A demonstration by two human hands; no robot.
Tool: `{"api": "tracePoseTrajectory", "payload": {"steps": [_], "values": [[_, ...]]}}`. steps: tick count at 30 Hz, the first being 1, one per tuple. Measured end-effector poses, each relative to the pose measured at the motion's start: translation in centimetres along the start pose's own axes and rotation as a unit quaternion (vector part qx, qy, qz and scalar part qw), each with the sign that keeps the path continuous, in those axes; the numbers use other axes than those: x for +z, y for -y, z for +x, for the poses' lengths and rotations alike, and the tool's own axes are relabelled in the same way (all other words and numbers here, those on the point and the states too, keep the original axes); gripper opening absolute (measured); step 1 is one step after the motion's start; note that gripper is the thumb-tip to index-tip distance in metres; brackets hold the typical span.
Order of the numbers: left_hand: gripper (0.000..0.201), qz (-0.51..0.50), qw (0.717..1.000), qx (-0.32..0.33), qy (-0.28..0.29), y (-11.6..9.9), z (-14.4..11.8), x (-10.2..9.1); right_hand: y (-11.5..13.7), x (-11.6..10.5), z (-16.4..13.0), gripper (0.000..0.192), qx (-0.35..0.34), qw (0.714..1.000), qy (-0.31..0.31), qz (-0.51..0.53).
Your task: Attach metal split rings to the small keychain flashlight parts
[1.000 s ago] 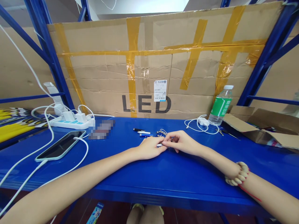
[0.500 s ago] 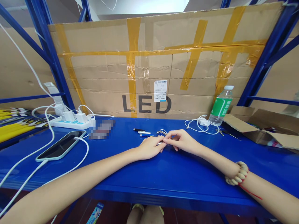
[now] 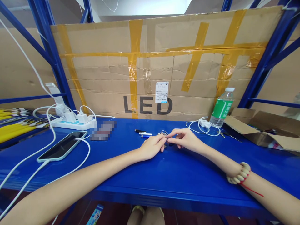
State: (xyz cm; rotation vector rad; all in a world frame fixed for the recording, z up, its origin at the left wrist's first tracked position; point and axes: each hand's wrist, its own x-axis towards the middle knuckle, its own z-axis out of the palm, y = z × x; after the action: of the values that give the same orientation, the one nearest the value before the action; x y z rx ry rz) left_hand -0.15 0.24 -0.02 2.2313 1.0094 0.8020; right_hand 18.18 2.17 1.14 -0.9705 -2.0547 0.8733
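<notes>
Over the middle of the blue table, my left hand has its fingers closed; whatever they pinch is mostly hidden. My right hand meets it from the right, thumb and forefinger pinched around something small and dark that I cannot make out. Just behind the hands lies a small heap of metal pieces, partly covered by my fingers. Left of that heap, several short pen-like tubes rest side by side: a black one, a silver one and a blue one.
A phone on a white cable and a power strip with plugs sit at left. To the right are a coiled charger cable, a water bottle and an open carton. Large cardboard stands behind.
The silver piece that showed between my left fingers is out of sight now. My right fingertips have shifted slightly, with the forefinger straighter at the left thumb.
</notes>
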Motion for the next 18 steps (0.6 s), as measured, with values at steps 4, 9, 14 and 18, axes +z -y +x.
{"api": "tracePoseTrajectory", "payload": {"steps": [4, 9, 14, 18], "values": [[0.031, 0.003, 1.000, -0.005, 0.005, -0.10, -0.05, -0.05, -0.21, -0.16, 0.02, 0.033, -0.016, 1.000, 0.006, 0.006], [0.031, 0.007, 1.000, -0.010, 0.004, 0.03, -0.10, -0.01, -0.46, -0.04, 0.12, 0.033, 0.003, 1.000, 0.012, 0.014], [0.032, 0.010, 1.000, -0.005, 0.007, -0.07, -0.07, -0.05, -0.39, 0.09, 0.15, 0.033, 0.014, 1.000, 0.008, 0.013], [0.032, -0.002, 1.000, 0.001, 0.009, -0.13, -0.04, -0.07, -0.15, 0.07, 0.12, 0.032, 0.016, 1.000, 0.005, 0.018]]}}
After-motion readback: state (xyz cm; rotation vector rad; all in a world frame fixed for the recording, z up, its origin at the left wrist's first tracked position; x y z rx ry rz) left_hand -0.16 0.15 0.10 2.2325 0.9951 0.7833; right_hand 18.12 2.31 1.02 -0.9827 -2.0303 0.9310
